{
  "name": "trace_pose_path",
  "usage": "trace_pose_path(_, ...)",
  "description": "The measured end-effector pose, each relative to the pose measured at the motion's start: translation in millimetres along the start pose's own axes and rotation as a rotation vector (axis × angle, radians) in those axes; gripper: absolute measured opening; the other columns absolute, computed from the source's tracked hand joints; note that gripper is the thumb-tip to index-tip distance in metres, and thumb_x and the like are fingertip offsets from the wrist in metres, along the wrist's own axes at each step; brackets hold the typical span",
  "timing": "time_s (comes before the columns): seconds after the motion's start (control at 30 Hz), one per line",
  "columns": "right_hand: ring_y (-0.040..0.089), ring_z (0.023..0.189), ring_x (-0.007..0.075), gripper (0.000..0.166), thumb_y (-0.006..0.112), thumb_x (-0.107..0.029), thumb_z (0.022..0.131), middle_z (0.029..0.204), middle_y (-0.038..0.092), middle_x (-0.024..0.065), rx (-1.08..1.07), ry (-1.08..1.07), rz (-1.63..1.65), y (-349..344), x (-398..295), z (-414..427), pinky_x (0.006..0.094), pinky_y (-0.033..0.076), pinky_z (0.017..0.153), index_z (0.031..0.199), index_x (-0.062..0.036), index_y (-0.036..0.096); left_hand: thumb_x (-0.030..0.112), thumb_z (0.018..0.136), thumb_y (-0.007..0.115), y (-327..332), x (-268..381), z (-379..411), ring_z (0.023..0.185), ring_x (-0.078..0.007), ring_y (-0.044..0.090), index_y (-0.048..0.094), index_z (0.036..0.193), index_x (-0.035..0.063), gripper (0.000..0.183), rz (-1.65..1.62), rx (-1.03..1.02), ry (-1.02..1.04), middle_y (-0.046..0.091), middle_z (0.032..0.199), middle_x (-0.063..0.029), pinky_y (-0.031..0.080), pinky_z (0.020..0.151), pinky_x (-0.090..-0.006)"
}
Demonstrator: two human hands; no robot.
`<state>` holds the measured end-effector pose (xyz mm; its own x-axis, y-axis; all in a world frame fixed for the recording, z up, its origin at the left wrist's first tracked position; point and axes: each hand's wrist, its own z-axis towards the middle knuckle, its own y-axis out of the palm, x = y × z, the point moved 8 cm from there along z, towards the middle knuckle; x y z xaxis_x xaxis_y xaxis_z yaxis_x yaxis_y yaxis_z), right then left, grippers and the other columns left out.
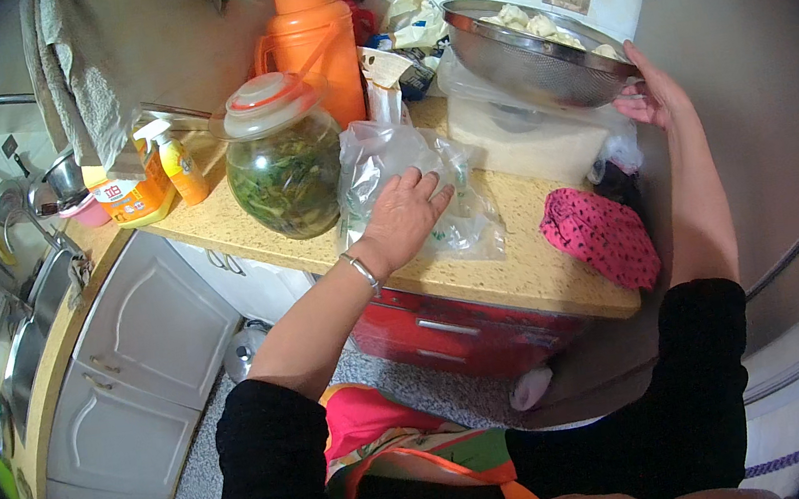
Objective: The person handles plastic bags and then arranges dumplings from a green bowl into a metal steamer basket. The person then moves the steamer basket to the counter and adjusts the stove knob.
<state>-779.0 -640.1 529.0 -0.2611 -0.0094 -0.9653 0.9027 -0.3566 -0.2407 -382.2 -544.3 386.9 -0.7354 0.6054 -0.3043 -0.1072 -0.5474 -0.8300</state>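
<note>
My left hand (pixel 406 214) lies palm down over a crumpled clear plastic bag (pixel 379 150) on the speckled countertop, its fingers apart. At the right, my right hand (pixel 654 87) grips the rim of a steel mesh strainer (pixel 534 61), thumb at the edge and fingers below. Pale, lumpy pieces of food (pixel 540 26) sit in the strainer; their kind is unclear. The strainer is tilted above a translucent plastic container (pixel 530 149) with pale contents. Whether it rests on the container is hard to tell.
A glass jar of greens (pixel 283 174) stands left of the bag, with an orange thermos (pixel 317 56) behind it. A pink dotted cloth item (pixel 599 238) lies near the counter's front right corner. Spray bottle (pixel 180 165) and orange jug (pixel 135 193) stand farther left. Red drawers (pixel 456 333) are below.
</note>
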Motion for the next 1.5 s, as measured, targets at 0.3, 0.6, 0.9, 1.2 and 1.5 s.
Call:
trace_pose_path(0.3, 0.074, 0.079, 0.0267, 0.088, 0.059, -0.07, 0.086, 0.093, 0.067, 0.0223, -0.005, -0.014, -0.09, 0.1, -7.8, -20.6, 0.0319, 0.063, 0.06, 0.141, -0.0039, 0.039, 0.016, 0.079, 0.073, -64.4, 17.2, -15.2, 0.103, -0.0301, 0.055, 0.055, 0.137, 0.0113, 0.061, -0.246, 0.215, 0.002, 0.058, 0.118, -0.0115, 0.048, 0.092, -0.0398)
trace_pose_path(0.6, 0.072, 0.081, 0.0409, 0.073, 0.062, -0.05, 0.09, 0.097, 0.064, 0.0323, -0.237, 0.102, 0.358, 31.9, 6.5, -22.7, 0.0404, 0.065, 0.069, 0.139, -0.0022, 0.037, 0.045, 0.093, 0.067, -59.6, -40.0, 93.2, 0.117, -0.0301, 0.056, 0.024, 0.153, 0.0004, 0.087, -1.306, 0.215, -0.416, 0.051, 0.137, -0.0202, 0.053, 0.088, -0.039)
trace_pose_path(0.9, 0.07, 0.074, 0.029, 0.056, 0.059, -0.033, 0.092, 0.1, 0.064, 0.0261, -0.272, -0.155, 0.443, 41.0, 3.3, -74.3, 0.0369, 0.065, 0.067, 0.123, 0.0115, 0.049, 0.067, 0.088, 0.059, -49.0, -25.0, 143.6, 0.135, -0.0439, 0.038, 0.017, 0.154, 0.0104, 0.096, -2.079, 0.095, -0.586, 0.018, 0.158, -0.0223, 0.056, 0.092, -0.0481)
trace_pose_path(1.2, 0.071, 0.085, 0.0265, 0.052, 0.057, -0.028, 0.093, 0.111, 0.064, 0.0253, -0.262, -0.218, 0.529, 45.0, 27.4, -174.1, 0.0368, 0.064, 0.069, 0.128, 0.0094, 0.046, 0.062, 0.092, 0.058, -111.5, -3.1, 45.9, 0.134, -0.0462, 0.04, 0.039, 0.144, 0.0142, 0.073, -2.362, 0.163, -0.559, 0.033, 0.149, -0.0241, 0.054, 0.097, -0.0578)
trace_pose_path(1.5, 0.053, 0.127, 0.0292, 0.069, 0.059, -0.014, 0.087, 0.141, 0.048, 0.0186, -0.428, -0.21, 0.601, 81.7, 48.8, -297.8, 0.0421, 0.046, 0.106, 0.149, 0.0001, 0.032, 0.047, 0.101, 0.051, -165.3, 55.9, -140.6, 0.116, -0.031, 0.064, 0.047, 0.141, 0.0058, 0.057, -2.151, 0.186, -0.914, 0.064, 0.128, -0.0149, 0.054, 0.099, -0.0481)
